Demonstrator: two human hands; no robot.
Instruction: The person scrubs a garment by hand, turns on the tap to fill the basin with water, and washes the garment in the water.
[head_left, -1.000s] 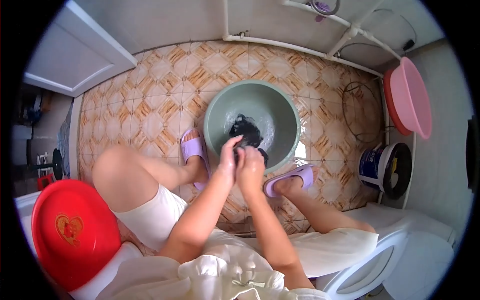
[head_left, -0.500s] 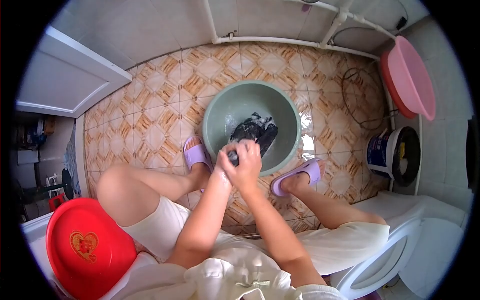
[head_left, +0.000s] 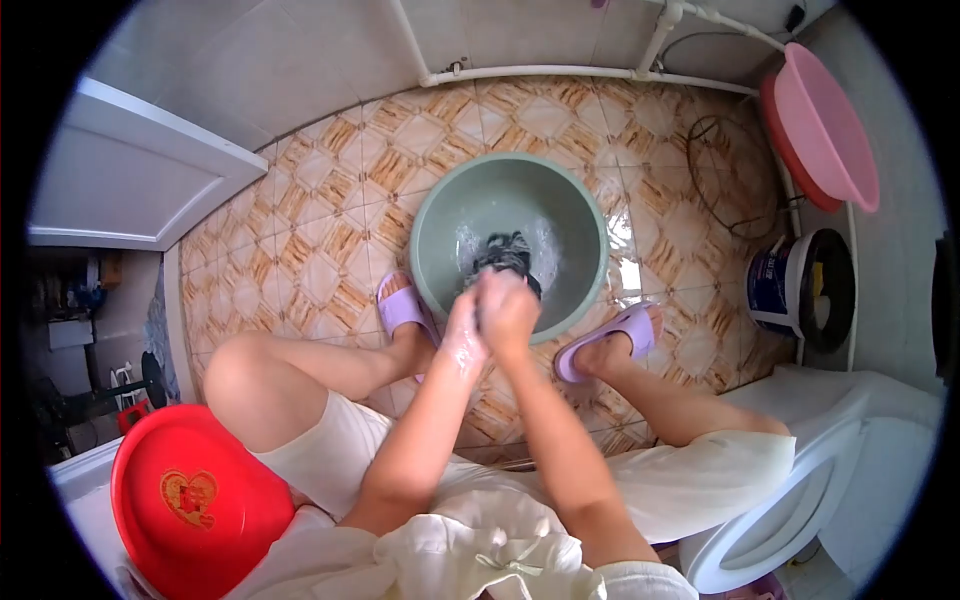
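A round green basin stands on the tiled floor between my feet, with suds and a little water inside. A dark, soapy cloth hangs from my hands into it. My left hand and my right hand are pressed together over the basin's near side, both closed on the bunched cloth. Soap foam clings to my left wrist. The fingers are somewhat blurred, and the part of the cloth between the palms is hidden.
A red basin is at the lower left. Pink basin and bucket are at the right, near a coiled hose. Toilet seat sits lower right; white door upper left; pipes along the wall.
My hands stay pressed together on the cloth, with their grip shifted. The dark cloth is more bunched and spreads less across the basin. The camera view has shifted slightly.
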